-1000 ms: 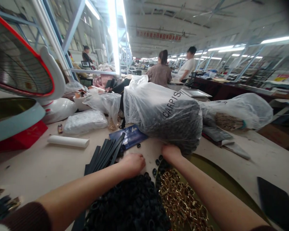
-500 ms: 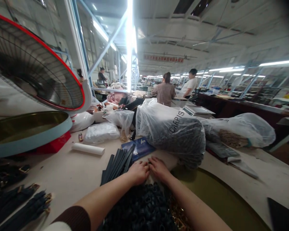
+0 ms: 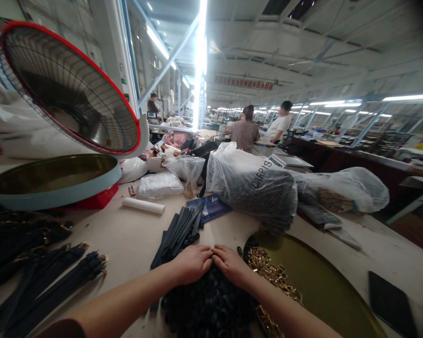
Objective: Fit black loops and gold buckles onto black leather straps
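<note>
My left hand [image 3: 193, 264] and my right hand [image 3: 231, 265] meet at the far side of a heap of small black loops [image 3: 209, 305]. Their fingers are stretched out and curve over the heap, the fingertips almost touching. I make out nothing gripped in either one. Just beyond my left hand lies a bundle of flat black straps [image 3: 178, 232]. To the right of my right hand, gold metal buckles [image 3: 273, 272] are piled on the edge of a round olive-coloured tray [image 3: 324, 286]. My right forearm hides part of that pile.
Black straps with gold fittings [image 3: 66, 277] lie at left, near a round basin [image 3: 52, 183] and a red-rimmed fan [image 3: 70, 94]. Beyond my hands are a white roll [image 3: 143, 205], a blue packet [image 3: 209, 208] and a large filled plastic bag [image 3: 252, 188]. A black flat object [image 3: 391, 300] lies right.
Both hands have come slightly nearer to me over the black loops, drawing together. Some loops now lie beside the straps. The view has shifted, showing more gold buckles.
</note>
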A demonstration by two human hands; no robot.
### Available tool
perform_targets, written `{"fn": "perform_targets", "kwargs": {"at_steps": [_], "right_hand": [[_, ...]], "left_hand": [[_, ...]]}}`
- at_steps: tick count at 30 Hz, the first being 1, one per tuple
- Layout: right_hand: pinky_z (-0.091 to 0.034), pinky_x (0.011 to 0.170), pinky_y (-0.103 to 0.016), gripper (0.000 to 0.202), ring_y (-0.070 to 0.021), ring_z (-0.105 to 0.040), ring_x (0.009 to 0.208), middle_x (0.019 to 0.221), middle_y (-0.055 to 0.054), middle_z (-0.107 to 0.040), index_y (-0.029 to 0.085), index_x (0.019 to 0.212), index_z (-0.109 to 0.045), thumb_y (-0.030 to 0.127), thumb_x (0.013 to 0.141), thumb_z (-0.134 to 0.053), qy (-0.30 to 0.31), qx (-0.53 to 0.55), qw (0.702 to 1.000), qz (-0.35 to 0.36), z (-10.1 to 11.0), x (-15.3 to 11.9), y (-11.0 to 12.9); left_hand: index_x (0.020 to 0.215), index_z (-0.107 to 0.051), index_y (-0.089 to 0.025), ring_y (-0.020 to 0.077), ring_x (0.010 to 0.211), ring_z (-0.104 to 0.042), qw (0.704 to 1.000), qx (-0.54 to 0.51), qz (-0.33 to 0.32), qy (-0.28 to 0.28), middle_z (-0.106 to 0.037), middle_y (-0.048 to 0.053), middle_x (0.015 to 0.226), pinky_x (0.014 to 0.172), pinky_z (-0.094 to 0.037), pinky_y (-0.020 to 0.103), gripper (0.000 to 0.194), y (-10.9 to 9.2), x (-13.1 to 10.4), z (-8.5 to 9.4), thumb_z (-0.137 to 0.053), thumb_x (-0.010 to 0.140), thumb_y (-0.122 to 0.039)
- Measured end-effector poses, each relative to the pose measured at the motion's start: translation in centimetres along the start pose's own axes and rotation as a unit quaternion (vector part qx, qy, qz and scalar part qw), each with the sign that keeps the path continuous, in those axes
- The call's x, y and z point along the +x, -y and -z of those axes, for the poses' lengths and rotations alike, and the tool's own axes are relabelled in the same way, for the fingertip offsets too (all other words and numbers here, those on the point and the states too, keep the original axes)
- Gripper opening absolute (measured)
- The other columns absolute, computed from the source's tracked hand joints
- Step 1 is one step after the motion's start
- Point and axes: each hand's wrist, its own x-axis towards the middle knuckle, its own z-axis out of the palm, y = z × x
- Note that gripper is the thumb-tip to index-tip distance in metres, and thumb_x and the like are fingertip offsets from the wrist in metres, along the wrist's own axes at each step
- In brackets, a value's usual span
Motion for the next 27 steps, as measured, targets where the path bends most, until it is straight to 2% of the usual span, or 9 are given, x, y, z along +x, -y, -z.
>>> {"fn": "perform_targets", "kwargs": {"at_steps": [3, 6, 8, 11, 13, 17, 19, 23, 27], "right_hand": [[-0.030, 0.099, -0.035, 0.042, -0.0215, -0.045, 0.118, 0.127, -0.012, -0.051, 0.016, 0.118, -0.055, 0.037, 0.087, -0.035, -0.007, -0.043, 0.999, -0.011, 0.8, 0.0, 0.0], [-0.031, 0.099, -0.036, 0.045, -0.0233, -0.045, 0.118, 0.125, -0.017, -0.051, 0.010, 0.120, -0.053, 0.034, 0.088, -0.032, -0.012, -0.069, 0.997, -0.032, 1.6, 1.4, -0.6], [-0.033, 0.097, -0.034, 0.045, -0.0230, -0.046, 0.117, 0.125, -0.018, -0.051, 0.007, 0.121, -0.051, 0.032, 0.087, -0.033, -0.013, -0.070, 0.997, -0.036, 1.8, 2.9, -1.0], [-0.035, 0.096, -0.031, 0.046, -0.0217, -0.047, 0.116, 0.126, -0.016, -0.050, 0.008, 0.124, -0.047, 0.029, 0.083, -0.040, -0.016, -0.071, 0.997, -0.034, 1.4, 5.7, -1.3], [-0.035, 0.095, -0.029, 0.048, -0.0208, -0.046, 0.116, 0.127, -0.014, -0.049, 0.010, 0.126, -0.044, 0.025, 0.081, -0.043, -0.019, -0.070, 0.997, -0.029, 0.8, 7.6, -1.4], [-0.034, 0.095, -0.029, 0.047, -0.0208, -0.046, 0.115, 0.131, -0.011, -0.045, 0.016, 0.126, -0.045, 0.018, 0.079, -0.042, -0.024, -0.071, 0.997, -0.017, -0.4, 10.3, -1.1], [-0.035, 0.093, -0.030, 0.045, -0.0212, -0.049, 0.110, 0.128, -0.009, -0.047, 0.021, 0.124, -0.047, 0.017, 0.080, -0.041, -0.024, -0.074, 0.997, -0.012, -0.8, 11.1, -0.7], [-0.039, 0.086, -0.033, 0.045, -0.0235, -0.053, 0.101, 0.119, -0.012, -0.051, 0.021, 0.125, -0.046, 0.017, 0.081, -0.039, -0.032, -0.089, 0.995, -0.018, -1.5, 11.7, 0.7], [-0.039, 0.084, -0.033, 0.039, -0.0218, -0.055, 0.095, 0.110, -0.011, -0.055, 0.020, 0.114, -0.056, 0.016, 0.080, -0.038, -0.022, -0.100, 0.995, -0.006, -1.7, 11.0, 1.7]], "left_hand": [[0.110, -0.056, -0.020, 0.0203, 0.115, -0.047, 0.998, 0.018, 0.051, -0.036, -0.054, 0.007, 0.123, 0.098, -0.034, 0.032, 0.033, 0.9, 0.4, 0.6, -0.036, 0.086, -0.033], [0.116, -0.051, -0.020, 0.0239, 0.122, -0.039, 0.987, 0.041, 0.135, -0.072, -0.043, 0.010, 0.133, 0.100, -0.030, 0.036, 0.037, 2.9, 2.6, 1.0, -0.042, 0.083, -0.034], [0.121, -0.045, -0.019, 0.0295, 0.123, -0.035, 0.973, 0.054, 0.205, -0.088, -0.038, 0.014, 0.136, 0.097, -0.031, 0.044, 0.046, 4.7, 4.5, 1.1, -0.048, 0.080, -0.040], [0.126, -0.038, -0.015, 0.0382, 0.116, -0.041, 0.945, 0.064, 0.310, -0.088, -0.041, 0.022, 0.130, 0.087, -0.037, 0.052, 0.070, 7.7, 6.7, 0.7, -0.056, 0.070, -0.052], [0.126, -0.038, -0.014, 0.0359, 0.109, -0.048, 0.931, 0.067, 0.349, -0.075, -0.049, 0.020, 0.121, 0.083, -0.041, 0.049, 0.071, 9.7, 7.2, 0.3, -0.059, 0.069, -0.052], [0.116, -0.048, -0.017, 0.0213, 0.098, -0.055, 0.934, 0.076, 0.343, -0.058, -0.054, 0.009, 0.114, 0.081, -0.046, 0.042, 0.036, 12.5, 6.6, 0.3, -0.051, 0.084, -0.034], [0.113, -0.050, -0.017, 0.0192, 0.095, -0.056, 0.940, 0.080, 0.327, -0.060, -0.054, 0.007, 0.114, 0.080, -0.048, 0.040, 0.030, 13.2, 6.1, 0.6, -0.049, 0.086, -0.030], [0.112, -0.051, -0.017, 0.0193, 0.095, -0.056, 0.955, 0.076, 0.279, -0.071, -0.054, 0.008, 0.114, 0.080, -0.048, 0.040, 0.030, 12.9, 5.2, 0.7, -0.050, 0.085, -0.030], [0.113, -0.051, -0.016, 0.0200, 0.097, -0.056, 0.968, 0.056, 0.232, -0.081, -0.054, 0.008, 0.114, 0.082, -0.047, 0.042, 0.031, 11.3, 3.5, 0.0, -0.050, 0.085, -0.030]]}}
